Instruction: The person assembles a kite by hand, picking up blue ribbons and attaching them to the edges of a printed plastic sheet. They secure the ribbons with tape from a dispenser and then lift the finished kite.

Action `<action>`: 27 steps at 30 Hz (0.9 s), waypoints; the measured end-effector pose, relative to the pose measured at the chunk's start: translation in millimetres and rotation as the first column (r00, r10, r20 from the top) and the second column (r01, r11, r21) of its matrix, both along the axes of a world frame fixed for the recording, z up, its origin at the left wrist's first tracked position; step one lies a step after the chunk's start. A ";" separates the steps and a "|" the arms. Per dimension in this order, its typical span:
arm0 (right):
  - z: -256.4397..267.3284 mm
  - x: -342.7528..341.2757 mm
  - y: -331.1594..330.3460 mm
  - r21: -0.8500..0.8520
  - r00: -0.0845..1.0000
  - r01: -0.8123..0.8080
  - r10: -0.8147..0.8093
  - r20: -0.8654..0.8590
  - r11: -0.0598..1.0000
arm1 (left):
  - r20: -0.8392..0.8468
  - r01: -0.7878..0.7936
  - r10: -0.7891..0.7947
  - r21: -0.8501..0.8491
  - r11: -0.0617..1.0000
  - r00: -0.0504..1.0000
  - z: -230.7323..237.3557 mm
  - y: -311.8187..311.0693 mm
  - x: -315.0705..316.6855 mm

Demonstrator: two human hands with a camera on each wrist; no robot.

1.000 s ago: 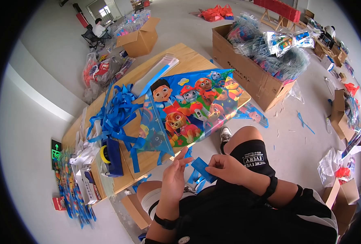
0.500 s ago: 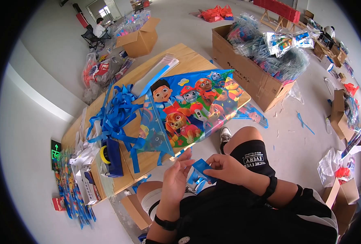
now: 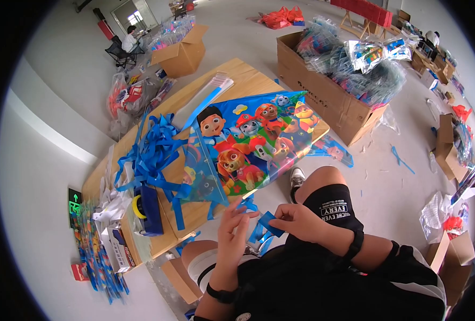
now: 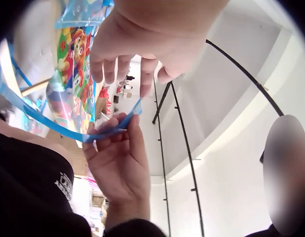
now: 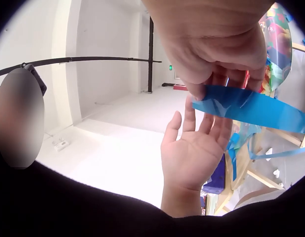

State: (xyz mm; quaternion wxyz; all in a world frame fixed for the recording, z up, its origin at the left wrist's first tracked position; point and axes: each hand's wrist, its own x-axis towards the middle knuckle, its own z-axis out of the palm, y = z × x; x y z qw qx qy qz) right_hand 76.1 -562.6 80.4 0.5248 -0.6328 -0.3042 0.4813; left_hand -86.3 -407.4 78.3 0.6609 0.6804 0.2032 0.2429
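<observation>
A blue strip (image 3: pixel 270 223) is pinched between the thumb and fingers of my right hand (image 3: pixel 303 223); in the right wrist view the strip (image 5: pixel 251 106) curves away to the right. My left hand (image 3: pixel 232 235) is beside the strip's end, palm turned up and fingers loosely extended. In the left wrist view the fingertips of the left hand (image 4: pixel 147 39) are close to the strip's tip (image 4: pixel 135 111); whether they touch it I cannot tell. Beyond both hands a printed cartoon sheet (image 3: pixel 253 142) lies on the wooden table (image 3: pixel 248 77).
Tangled blue strips (image 3: pixel 154 147) lie left of the sheet, with a blue tape dispenser (image 3: pixel 151 211) nearer me. A large carton (image 3: pixel 323 88) of plastic packs stands beyond the table. Another open carton (image 3: pixel 184 58) stands at the back left.
The left hand has turned and its fingers have opened away from the strip. The strip has tilted in the right hand, which still pinches it. The head view has shifted slightly.
</observation>
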 end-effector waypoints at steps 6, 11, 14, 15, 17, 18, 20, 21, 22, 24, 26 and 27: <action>-4.3 5.2 8.8 -0.078 0.995 0.015 -0.007 0.103 0.997 | -0.075 -0.034 0.117 0.681 0.731 0.990 0.1 8.9 18.9; -28.8 8.8 16.2 -0.053 0.996 0.037 -0.033 0.084 0.998 | -0.237 0.020 0.093 0.435 0.900 0.967 -14.2 17.3 33.2; -41.6 12.5 21.1 -0.031 0.995 0.063 -0.060 0.077 0.998 | -0.209 0.078 -0.053 0.114 0.990 0.976 -50.7 38.3 39.3; -42.1 15.3 23.8 -0.081 0.997 0.070 -0.066 0.050 0.994 | -0.220 0.086 -0.063 0.096 0.992 0.974 -52.9 42.1 43.0; -51.9 19.5 28.5 -0.131 0.997 0.079 -0.078 0.013 0.988 | -0.240 0.100 -0.079 0.077 0.992 0.968 -59.4 50.2 52.4; -67.9 21.9 32.9 -0.115 0.993 0.114 -0.114 0.013 0.987 | -0.273 0.071 -0.052 0.061 0.996 0.961 -63.7 54.9 59.0; -102.0 28.8 41.4 -0.103 0.987 0.159 -0.160 -0.001 0.982 | -0.320 0.052 -0.035 0.044 0.998 0.947 -75.9 67.3 74.3; -116.0 34.8 45.6 -0.115 0.986 0.163 -0.164 0.002 0.980 | -0.299 0.052 0.005 0.185 0.981 0.954 -81.7 75.1 83.8; -129.7 39.3 47.4 -0.126 0.986 0.168 -0.169 0.005 0.978 | -0.271 0.051 0.040 0.321 0.946 0.962 -87.6 81.4 92.5; -141.4 45.0 49.6 -0.142 0.984 0.179 -0.178 0.020 0.974 | -0.285 0.062 0.052 0.376 0.925 0.957 -95.0 89.3 107.4; -157.1 54.9 54.3 -0.232 0.984 0.173 -0.156 0.087 0.957 | -0.255 0.133 0.063 0.680 0.721 0.965 -114.6 106.1 123.3; -161.0 58.2 54.8 -0.227 0.982 0.181 -0.165 0.086 0.957 | -0.255 0.139 0.056 0.684 0.716 0.965 -117.2 108.1 129.4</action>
